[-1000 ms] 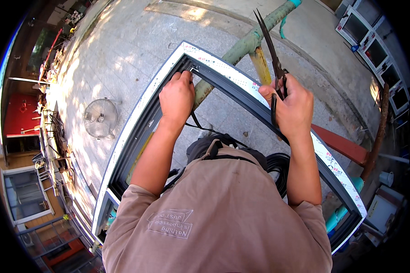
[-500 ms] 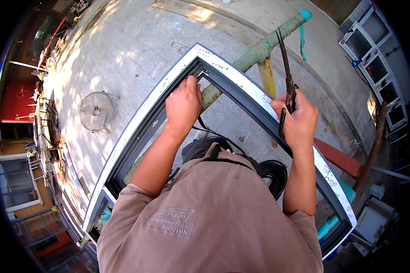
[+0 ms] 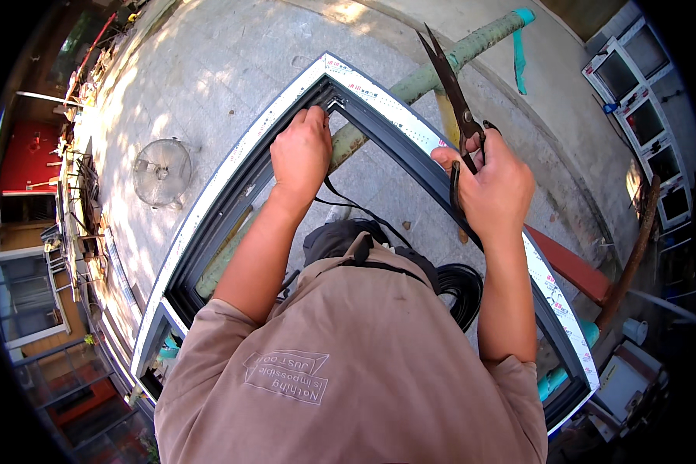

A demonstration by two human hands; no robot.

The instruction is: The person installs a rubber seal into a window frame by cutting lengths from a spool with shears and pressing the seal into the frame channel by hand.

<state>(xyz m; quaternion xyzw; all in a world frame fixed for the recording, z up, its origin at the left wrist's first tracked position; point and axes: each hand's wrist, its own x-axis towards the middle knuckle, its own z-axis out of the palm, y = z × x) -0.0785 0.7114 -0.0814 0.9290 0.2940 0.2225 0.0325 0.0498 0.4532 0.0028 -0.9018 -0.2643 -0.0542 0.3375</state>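
The person is seating a black gasket strip into the inner groove of a window frame lying flat over the paved floor, and the work has reached the frame's far corner. The left hand is curled down with its fingertips pressed into the groove just beside that corner, holding the strip in place. The strip trails back from under that hand to a black coil near the person's waist. The right hand is clenched round the handles of long scissors, blades nearly closed and pointing away, resting on the frame's right rail. I'd judge the next move calls for bringing the blades across to the corner and snipping or notching the strip while the left hand keeps it pinned.
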